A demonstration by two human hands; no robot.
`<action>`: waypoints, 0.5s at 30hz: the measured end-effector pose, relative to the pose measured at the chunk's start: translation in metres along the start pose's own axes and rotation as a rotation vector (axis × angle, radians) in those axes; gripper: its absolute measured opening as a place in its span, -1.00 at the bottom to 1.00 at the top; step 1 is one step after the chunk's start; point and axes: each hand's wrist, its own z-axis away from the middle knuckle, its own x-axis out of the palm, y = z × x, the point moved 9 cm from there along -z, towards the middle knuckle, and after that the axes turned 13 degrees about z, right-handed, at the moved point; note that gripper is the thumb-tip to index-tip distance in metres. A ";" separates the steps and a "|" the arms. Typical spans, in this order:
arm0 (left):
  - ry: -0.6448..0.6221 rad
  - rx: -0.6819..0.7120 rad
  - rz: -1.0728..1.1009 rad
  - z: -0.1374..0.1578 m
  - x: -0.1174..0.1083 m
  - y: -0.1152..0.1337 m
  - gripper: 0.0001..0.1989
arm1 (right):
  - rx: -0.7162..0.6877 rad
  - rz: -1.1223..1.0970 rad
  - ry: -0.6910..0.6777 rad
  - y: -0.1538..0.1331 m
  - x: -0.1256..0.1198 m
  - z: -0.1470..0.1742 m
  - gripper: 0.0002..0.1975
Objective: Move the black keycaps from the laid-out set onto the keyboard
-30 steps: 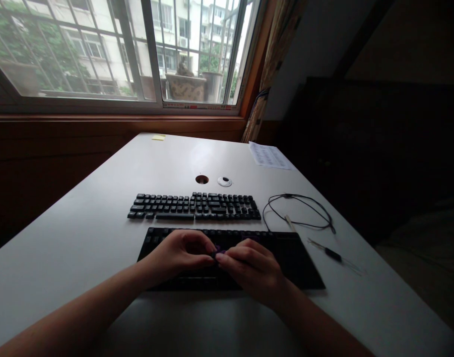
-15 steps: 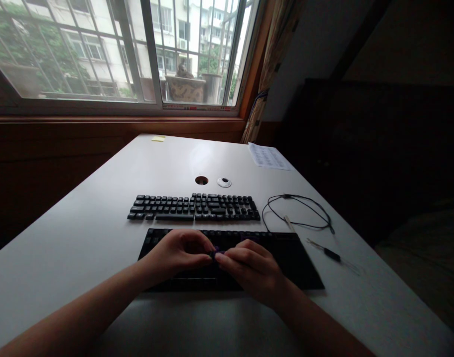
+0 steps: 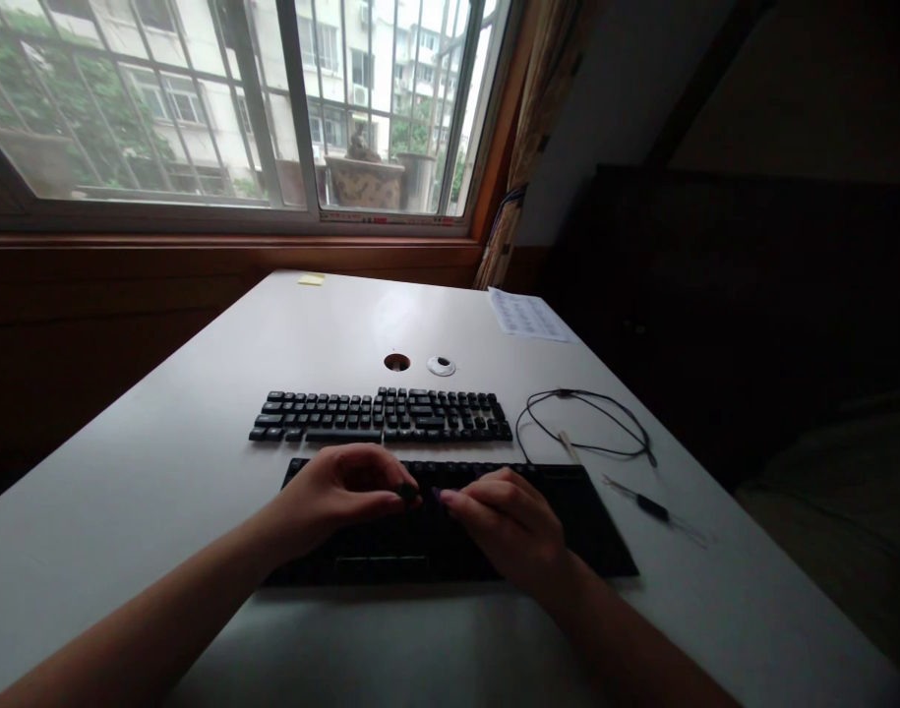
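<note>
Over the black keyboard base [image 3: 582, 541], both my hands hover close together, fingertips a small gap apart. My left hand [image 3: 338, 487] pinches a small dark keycap [image 3: 407, 491] between thumb and forefinger. In my right hand [image 3: 512, 521], the fingertips close on a small purple thing [image 3: 438, 495] whose kind I cannot make out; most of it is hidden by the fingers. A row of keys remains along the base's back edge. Behind it, loose black keycaps [image 3: 427, 420] lie in rows in keyboard order on the white table [image 3: 125, 472].
Right of the keyboard lie its coiled cable [image 3: 612, 452], a thin pale stick [image 3: 568, 445] and a wire keycap puller [image 3: 652, 507] with a black handle. A cable hole [image 3: 397, 363], its round cover [image 3: 442, 366], a printed sheet [image 3: 530, 317] and a yellow note [image 3: 312, 279] lie farther back.
My hands have drawn slightly apart. The keycap in my left hand and the purple thing in my right, close together before, now show a gap between them. The view has shifted slightly.
</note>
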 end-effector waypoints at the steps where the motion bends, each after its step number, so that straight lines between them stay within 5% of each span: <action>1: -0.013 -0.004 0.018 0.000 0.002 -0.002 -0.81 | 0.006 0.001 0.022 0.000 -0.002 -0.002 -0.57; 15: -0.065 -0.044 0.005 -0.004 0.011 -0.020 -0.83 | 0.030 -0.014 0.071 -0.010 -0.011 -0.013 -0.67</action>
